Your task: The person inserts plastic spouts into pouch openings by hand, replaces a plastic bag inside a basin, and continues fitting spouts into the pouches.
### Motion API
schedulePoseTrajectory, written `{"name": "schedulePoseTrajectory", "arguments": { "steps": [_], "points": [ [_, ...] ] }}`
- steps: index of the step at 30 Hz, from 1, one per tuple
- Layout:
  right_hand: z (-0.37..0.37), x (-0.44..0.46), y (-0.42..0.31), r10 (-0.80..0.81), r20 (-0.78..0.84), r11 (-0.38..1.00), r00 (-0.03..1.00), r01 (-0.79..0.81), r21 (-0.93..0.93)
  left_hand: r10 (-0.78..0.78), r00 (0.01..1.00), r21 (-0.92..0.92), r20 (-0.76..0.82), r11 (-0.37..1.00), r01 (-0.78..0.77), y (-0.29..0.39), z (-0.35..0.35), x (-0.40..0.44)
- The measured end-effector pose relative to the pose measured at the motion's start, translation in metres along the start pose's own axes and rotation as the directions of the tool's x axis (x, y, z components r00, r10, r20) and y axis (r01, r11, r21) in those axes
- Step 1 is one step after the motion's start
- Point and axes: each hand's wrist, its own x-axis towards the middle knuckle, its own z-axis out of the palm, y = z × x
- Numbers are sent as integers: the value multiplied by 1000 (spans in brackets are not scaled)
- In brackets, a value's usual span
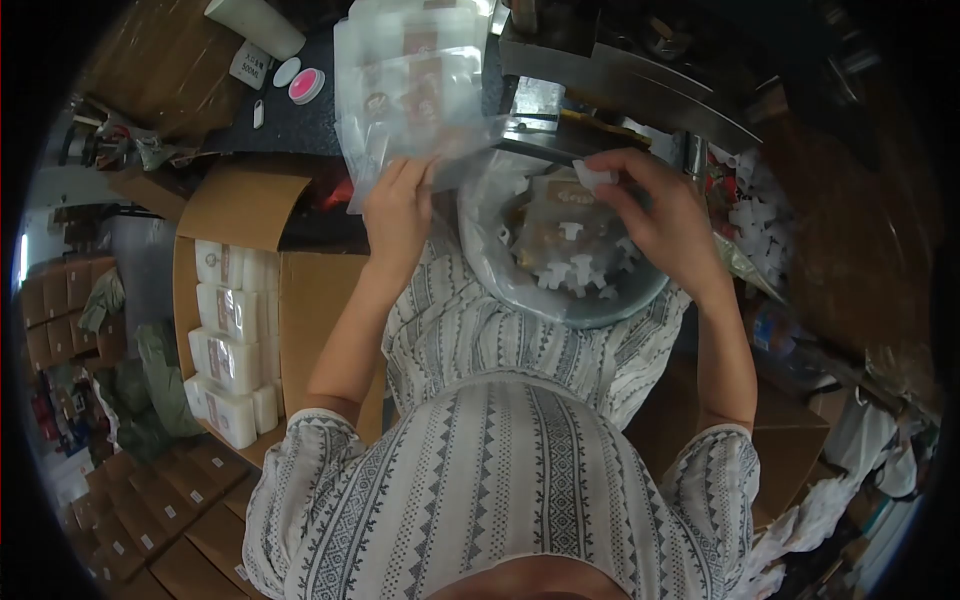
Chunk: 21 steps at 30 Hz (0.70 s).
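My left hand (398, 215) pinches the edge of a clear plastic bag (462, 140), which stretches right from my fingers toward the machine edge. Beneath it lies a stack of printed clear plastic bags (415, 70). Between the thumb and fingers of my right hand (665, 215) is a small white plastic piece (592, 175), its exact kind unclear. It is held above a round basin (590, 318) lined with clear plastic. Inside the basin lie several white T-shaped plastic pieces (568, 273) and a printed bag (562, 200).
At left an open carton (240, 205) holds bundles of packed bags (228, 312). A metal machine (620, 75) stands across the back right. A pink round tin (306, 86) and a white cylinder (255, 27) sit on the dark table. Stacked cartons (150, 500) fill the lower left.
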Motion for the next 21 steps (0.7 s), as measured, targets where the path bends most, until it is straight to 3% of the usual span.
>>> {"name": "schedulePoseTrajectory", "arguments": {
  "steps": [3,4,5,6,7,8,9,10,11,12,13,14,15,16,17,18,20,21],
  "points": [
    [9,5,-8,-113,-59,987,992,106,-117,59,997,-84,-55,994,-64,28,-12,5],
    [8,6,-10,-246,-48,956,968,233,-180,59,997,-85,-55,994,-63,36,-17,5],
    [7,7,-12,-373,-29,903,927,356,-239,113,993,-142,41,984,-106,42,-21,4],
    [6,5,-15,-372,-28,904,928,355,-238,168,976,-203,135,969,-139,47,-23,3],
    [3,1,-19,-285,21,950,958,285,-126,167,976,-203,136,970,-138,49,-19,1],
    [2,-1,-20,-201,79,979,976,203,-18,139,955,-305,263,951,-55,51,-13,-3],
    [1,-2,-17,-198,80,980,977,200,-17,124,913,-393,388,918,42,55,-7,-7],
    [0,-3,-12,-80,54,996,995,78,40,125,912,-396,390,917,43,59,-1,-6],
    [-2,-5,-6,41,35,994,999,-45,99,108,863,-467,494,870,158,62,8,-3],
    [-6,-7,0,44,35,994,998,-47,96,103,800,-517,591,809,278,66,16,0],
    [-11,-8,6,67,-63,998,996,-65,24,104,801,-520,589,808,278,69,25,5],
    [-16,-9,11,80,-161,995,984,-88,-46,-5,705,-524,709,666,531,72,34,10],
    [-22,-12,12,77,-159,995,984,-86,-48,-76,570,-473,818,474,743,75,42,16],
    [-29,-18,10,124,-208,964,970,-168,-208,-77,570,-474,818,471,744,77,50,22],
    [-35,-22,11,163,-265,899,950,-253,-357,-85,577,-524,812,326,786,79,57,29],
    [-40,-24,16,164,-265,898,950,-255,-359,-94,583,-563,807,174,808,81,63,34],
    [-52,-22,32,281,-348,752,894,-431,-500,-115,533,-522,838,109,846,84,65,46],
    [-59,-18,52,282,-346,752,895,-430,-500,-131,481,-480,867,45,876,85,64,49]
  ]
}}
